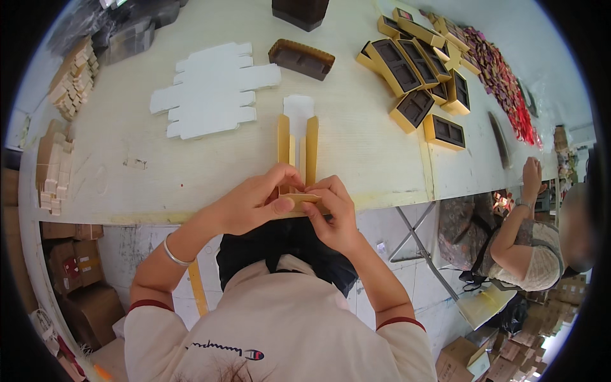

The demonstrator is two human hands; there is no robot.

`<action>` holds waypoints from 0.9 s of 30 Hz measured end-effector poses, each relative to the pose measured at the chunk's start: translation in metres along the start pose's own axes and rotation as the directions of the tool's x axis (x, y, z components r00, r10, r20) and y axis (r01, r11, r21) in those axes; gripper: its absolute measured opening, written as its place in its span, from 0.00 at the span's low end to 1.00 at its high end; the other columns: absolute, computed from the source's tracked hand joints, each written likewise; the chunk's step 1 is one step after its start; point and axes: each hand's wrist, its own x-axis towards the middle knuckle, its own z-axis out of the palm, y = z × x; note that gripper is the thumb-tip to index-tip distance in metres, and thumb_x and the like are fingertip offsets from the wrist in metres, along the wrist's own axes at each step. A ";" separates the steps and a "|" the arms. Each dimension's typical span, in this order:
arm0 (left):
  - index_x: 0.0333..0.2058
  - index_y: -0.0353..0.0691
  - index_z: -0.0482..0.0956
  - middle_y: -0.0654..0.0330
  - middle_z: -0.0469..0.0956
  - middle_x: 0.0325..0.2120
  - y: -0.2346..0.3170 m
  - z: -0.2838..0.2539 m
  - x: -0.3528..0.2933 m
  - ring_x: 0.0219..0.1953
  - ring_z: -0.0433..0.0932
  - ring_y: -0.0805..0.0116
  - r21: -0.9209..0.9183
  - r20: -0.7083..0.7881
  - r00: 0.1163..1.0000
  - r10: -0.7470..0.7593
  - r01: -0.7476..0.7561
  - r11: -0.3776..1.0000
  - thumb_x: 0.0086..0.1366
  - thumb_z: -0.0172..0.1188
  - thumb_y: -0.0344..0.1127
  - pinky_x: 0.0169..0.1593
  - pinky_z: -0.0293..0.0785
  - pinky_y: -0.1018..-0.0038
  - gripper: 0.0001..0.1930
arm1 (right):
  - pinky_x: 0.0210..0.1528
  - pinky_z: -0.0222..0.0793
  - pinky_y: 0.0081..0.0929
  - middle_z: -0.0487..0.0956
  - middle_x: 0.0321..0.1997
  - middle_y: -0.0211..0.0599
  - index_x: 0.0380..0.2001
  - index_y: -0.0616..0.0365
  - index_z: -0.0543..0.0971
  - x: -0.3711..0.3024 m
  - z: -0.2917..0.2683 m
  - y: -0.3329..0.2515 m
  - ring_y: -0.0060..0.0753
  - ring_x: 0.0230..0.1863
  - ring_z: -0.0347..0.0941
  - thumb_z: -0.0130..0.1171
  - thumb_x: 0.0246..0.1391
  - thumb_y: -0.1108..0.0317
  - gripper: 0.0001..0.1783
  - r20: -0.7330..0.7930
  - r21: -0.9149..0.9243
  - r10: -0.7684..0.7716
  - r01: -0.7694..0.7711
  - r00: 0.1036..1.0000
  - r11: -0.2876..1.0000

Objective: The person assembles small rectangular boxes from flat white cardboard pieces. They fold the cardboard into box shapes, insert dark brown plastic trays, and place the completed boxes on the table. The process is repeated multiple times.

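Two bare hands, left [259, 198] and right [333, 213], pinch the near end of a half-folded gold carton [310, 149] at the table's [375, 159] front edge, fingertips partly hidden; beyond lie white flat blanks [213, 89], a brown tray [301, 59] and, rightward, gold boxes [394, 67]

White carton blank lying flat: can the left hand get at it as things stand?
Probably yes: nothing stands between the left hand and the white carton blank, though that hand is busy at the partly folded yellow box.
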 end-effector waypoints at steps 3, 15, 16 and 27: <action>0.50 0.40 0.61 0.56 0.71 0.42 -0.019 0.012 0.003 0.25 0.68 0.71 0.130 -0.148 0.971 0.188 -0.170 0.977 0.63 0.58 0.28 0.34 0.67 0.73 0.19 | 0.30 0.68 0.29 0.73 0.38 0.42 0.37 0.63 0.76 0.004 0.006 -0.007 0.41 0.32 0.71 0.60 0.49 0.82 0.10 -0.095 0.254 0.319 -0.286 0.943 0.924; 0.31 0.33 0.74 0.56 0.73 0.34 -0.025 0.042 -0.002 0.28 0.73 0.59 0.752 -0.290 0.756 0.586 -0.200 0.629 0.56 0.59 0.22 0.30 0.72 0.69 0.04 | 0.31 0.62 0.28 0.69 0.33 0.38 0.33 0.61 0.75 0.006 0.001 -0.014 0.33 0.34 0.69 0.59 0.39 0.73 0.13 0.242 -0.668 -0.090 0.233 0.966 0.707; 0.30 0.33 0.74 0.56 0.73 0.32 -0.025 0.043 -0.002 0.29 0.74 0.58 0.796 -0.278 0.742 0.611 -0.178 0.578 0.54 0.59 0.22 0.31 0.73 0.68 0.05 | 0.31 0.63 0.29 0.68 0.32 0.37 0.33 0.61 0.75 0.007 0.001 -0.014 0.34 0.34 0.69 0.59 0.39 0.74 0.13 0.266 -0.655 -0.049 0.218 0.963 0.724; 0.31 0.39 0.79 0.62 0.77 0.29 0.013 -0.024 0.005 0.42 0.72 0.58 0.721 0.156 0.978 0.138 -0.208 0.661 0.55 0.64 0.34 0.50 0.68 0.63 0.07 | 0.41 0.69 0.42 0.76 0.42 0.37 0.40 0.56 0.77 0.028 -0.039 -0.010 0.46 0.40 0.72 0.63 0.44 0.76 0.17 0.309 -0.419 0.038 0.101 0.950 0.902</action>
